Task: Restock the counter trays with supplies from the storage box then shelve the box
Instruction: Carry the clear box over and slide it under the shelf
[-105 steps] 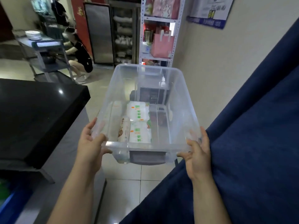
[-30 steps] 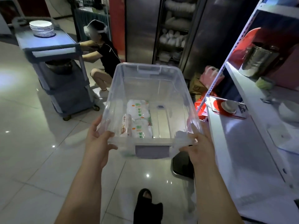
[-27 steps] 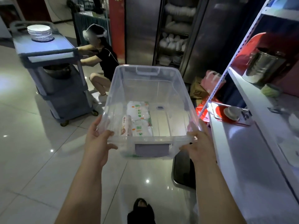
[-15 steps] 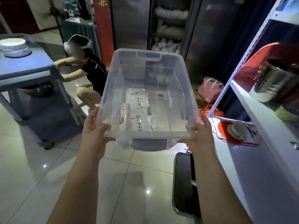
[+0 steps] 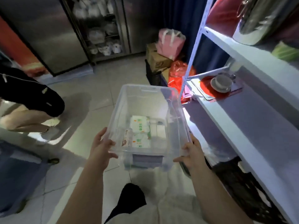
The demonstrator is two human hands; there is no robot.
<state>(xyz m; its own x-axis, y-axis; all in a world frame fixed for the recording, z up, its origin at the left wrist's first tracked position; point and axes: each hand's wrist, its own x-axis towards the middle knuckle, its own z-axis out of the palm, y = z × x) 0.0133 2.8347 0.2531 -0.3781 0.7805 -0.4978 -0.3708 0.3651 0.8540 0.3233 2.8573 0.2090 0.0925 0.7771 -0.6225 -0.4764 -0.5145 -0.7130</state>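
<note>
I hold a clear plastic storage box [image 5: 127,101] low over the tiled floor, in front of me. My left hand [image 5: 101,147] grips its near left corner and my right hand [image 5: 191,152] grips its near right corner. Inside lie two white packs with green print [image 5: 140,126], a small printed roll [image 5: 127,139] and white boxes [image 5: 157,129]. The white metal shelf unit [image 5: 234,120] stands just right of the box, its lower shelf level with the box's rim.
A red tray with a cup [image 5: 220,82] sits on the lower shelf; a metal pot [image 5: 262,18] is above. Cardboard boxes and pink and red bags [image 5: 169,52] are piled ahead. A crouching person [image 5: 32,102] and a blue cart [image 5: 17,173] are left.
The box has dropped from chest height toward the floor beside the shelf, and my view has tilted down. Both hands keep their hold on the near corners.
</note>
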